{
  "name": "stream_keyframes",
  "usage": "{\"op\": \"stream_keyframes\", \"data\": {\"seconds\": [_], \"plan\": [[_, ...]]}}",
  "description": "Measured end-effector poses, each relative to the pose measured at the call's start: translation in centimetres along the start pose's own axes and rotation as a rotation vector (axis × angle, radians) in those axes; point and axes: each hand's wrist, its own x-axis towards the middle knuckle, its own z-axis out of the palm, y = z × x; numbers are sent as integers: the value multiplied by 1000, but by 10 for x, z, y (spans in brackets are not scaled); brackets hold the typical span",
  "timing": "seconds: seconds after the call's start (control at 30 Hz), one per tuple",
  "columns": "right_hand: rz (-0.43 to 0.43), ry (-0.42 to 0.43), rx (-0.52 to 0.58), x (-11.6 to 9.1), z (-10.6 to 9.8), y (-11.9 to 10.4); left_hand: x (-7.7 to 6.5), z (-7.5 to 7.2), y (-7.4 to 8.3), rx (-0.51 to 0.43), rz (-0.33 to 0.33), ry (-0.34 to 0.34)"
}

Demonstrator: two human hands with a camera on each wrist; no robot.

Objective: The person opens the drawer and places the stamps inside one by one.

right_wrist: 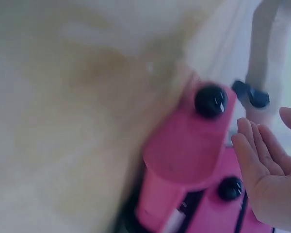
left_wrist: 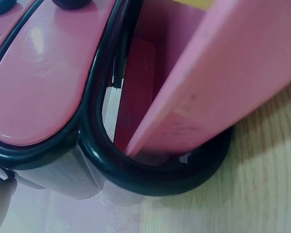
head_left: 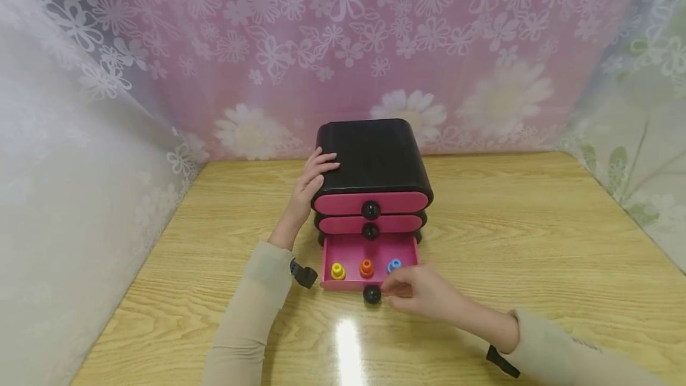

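Note:
A small black cabinet (head_left: pixel 370 153) with pink drawer fronts stands on the table. My left hand (head_left: pixel 309 186) rests against its left side, fingers reaching onto the top. The bottom drawer (head_left: pixel 345 285) is pulled out. In it stand a yellow stepped peg (head_left: pixel 338 271), an orange one (head_left: pixel 367 268) and a blue one (head_left: pixel 394 264). My right hand (head_left: pixel 429 293) is beside the drawer's black knob (head_left: pixel 372 295), just right of it. The right wrist view shows this hand's fingers (right_wrist: pixel 262 150) extended and holding nothing. The left wrist view has the drawer's side wall (left_wrist: pixel 199 111) close up.
The upper drawer (head_left: pixel 337 203) and the middle drawer (head_left: pixel 340 224) are closed, each with a black round knob. Under everything lies a wood-grain table (head_left: pixel 509 225). A pink flowered cloth (head_left: pixel 321 46) hangs behind, and pale cloths hang at both sides.

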Motion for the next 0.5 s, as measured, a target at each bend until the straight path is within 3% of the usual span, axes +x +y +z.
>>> {"op": "stream_keyframes", "data": {"seconds": [0.07,0.17,0.5], "plan": [[39,-42,95,-1,3,0,1,1,9,8,-6,-1],[77,-53,137,-2,7,2,3,3,21,15,-13,-4],[185,-71,225,-3,16,11,4,3,27,16,-14,-7]]}}
